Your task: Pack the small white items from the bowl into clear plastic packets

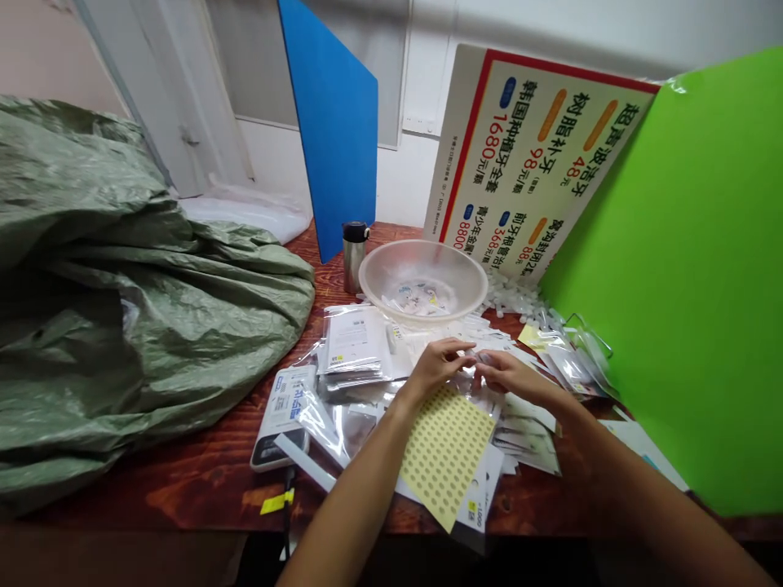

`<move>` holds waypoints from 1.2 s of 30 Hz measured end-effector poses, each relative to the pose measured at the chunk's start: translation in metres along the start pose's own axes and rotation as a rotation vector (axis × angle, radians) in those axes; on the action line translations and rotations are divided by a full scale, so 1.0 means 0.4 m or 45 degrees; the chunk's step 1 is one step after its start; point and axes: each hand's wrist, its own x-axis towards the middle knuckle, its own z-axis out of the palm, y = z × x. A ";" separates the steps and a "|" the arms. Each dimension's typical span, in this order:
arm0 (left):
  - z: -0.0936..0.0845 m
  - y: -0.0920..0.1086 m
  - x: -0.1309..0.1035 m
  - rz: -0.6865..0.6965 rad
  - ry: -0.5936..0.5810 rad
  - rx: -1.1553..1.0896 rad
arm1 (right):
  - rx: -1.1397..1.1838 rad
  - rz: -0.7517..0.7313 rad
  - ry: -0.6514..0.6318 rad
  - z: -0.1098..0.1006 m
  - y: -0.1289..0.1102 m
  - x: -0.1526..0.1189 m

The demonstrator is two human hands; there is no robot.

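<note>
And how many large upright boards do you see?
3: a blue board behind the flask, a printed board behind the bowl, and a green board on the right.

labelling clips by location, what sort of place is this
Probably a makeshift indoor work area, perhaps a small workshop: a wooden table carries stacked clear packets and a yellow sheet of small round dots, with a large printed board standing behind.

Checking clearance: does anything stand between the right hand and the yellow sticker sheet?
Nothing visible blocks the right hand from the yellow sticker sheet. Clear plastic lies by the sheet's upper right edge; the left forearm runs along its left edge.
</note>
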 end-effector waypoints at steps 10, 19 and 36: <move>0.019 0.011 -0.028 0.423 0.136 0.378 | 1.227 -0.099 0.418 0.092 0.041 0.032; 0.017 0.040 -0.034 0.562 -0.059 0.679 | 1.140 -0.275 0.633 0.065 0.030 0.049; 0.026 0.029 -0.024 0.478 0.003 0.967 | -1.351 0.220 0.194 0.006 -0.270 0.503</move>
